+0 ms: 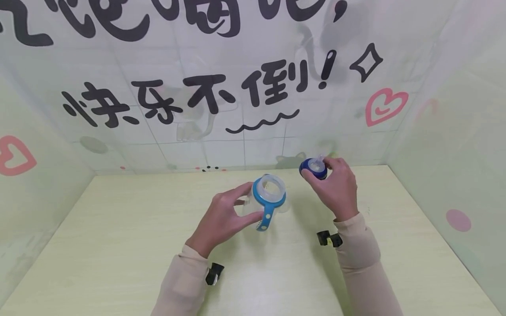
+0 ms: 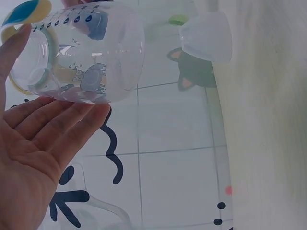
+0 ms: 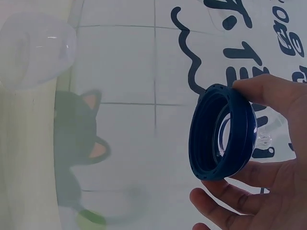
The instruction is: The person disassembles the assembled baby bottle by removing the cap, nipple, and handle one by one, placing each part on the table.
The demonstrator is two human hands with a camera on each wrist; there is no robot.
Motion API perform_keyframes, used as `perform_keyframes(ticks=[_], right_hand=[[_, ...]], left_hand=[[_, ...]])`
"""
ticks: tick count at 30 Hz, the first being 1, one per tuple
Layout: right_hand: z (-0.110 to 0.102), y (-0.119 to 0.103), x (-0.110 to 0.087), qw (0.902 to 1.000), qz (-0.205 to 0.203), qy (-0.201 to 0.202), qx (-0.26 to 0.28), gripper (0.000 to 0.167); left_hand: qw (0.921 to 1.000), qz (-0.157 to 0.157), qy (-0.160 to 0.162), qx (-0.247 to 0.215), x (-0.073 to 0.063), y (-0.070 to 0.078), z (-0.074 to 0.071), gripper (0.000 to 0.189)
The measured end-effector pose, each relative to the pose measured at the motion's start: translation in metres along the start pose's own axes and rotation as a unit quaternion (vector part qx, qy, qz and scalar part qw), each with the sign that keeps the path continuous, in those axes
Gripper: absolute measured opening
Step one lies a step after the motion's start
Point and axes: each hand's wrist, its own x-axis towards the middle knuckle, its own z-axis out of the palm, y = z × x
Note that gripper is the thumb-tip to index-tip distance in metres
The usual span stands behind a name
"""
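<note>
My left hand [image 1: 221, 217] holds a clear baby bottle [image 2: 117, 52] between thumb and fingers. The bottle is tilted, its open mouth [image 1: 272, 187] facing up toward the head camera. A light blue handle ring [image 1: 268, 215] with pale dots sits round its neck. Off to the right, my right hand [image 1: 341, 188] pinches a dark blue screw collar [image 3: 235, 139] by its rim. A clear nipple [image 1: 321, 159] sticks out of the collar, and its hollow threaded underside shows in the right wrist view. Bottle and collar are apart, both raised above the table.
On the pale wood-grain table [image 1: 130, 237], a translucent cap [image 2: 208, 38] stands just beyond the bottle, partly hidden by it in the head view. Printed walls [image 1: 221, 153] close off the back and both sides. Each wrist carries a small black device [image 1: 214, 274].
</note>
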Motion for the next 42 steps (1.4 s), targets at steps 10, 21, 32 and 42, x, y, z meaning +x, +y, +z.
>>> perform_keyframes(ticks=[10,21,32,42], right_hand=[[0.012,0.008,0.002,0.9998,0.002,-0.015,-0.016,0.059],[0.024,0.018,0.005,0.9979,0.020,-0.052,-0.034,0.059],[0.033,0.025,0.006,0.9964,0.017,-0.064,-0.053,0.060],[0.041,0.031,0.007,0.9933,0.029,-0.090,-0.067,0.064]], left_hand=[[0.9999,0.010,0.002,-0.002,0.001,-0.001,0.000,0.063],[0.9999,0.010,0.000,0.001,0.001,-0.001,0.001,0.063],[1.0000,0.008,-0.002,0.005,0.001,-0.001,0.002,0.063],[1.0000,0.007,-0.002,0.002,0.001,-0.001,0.001,0.063]])
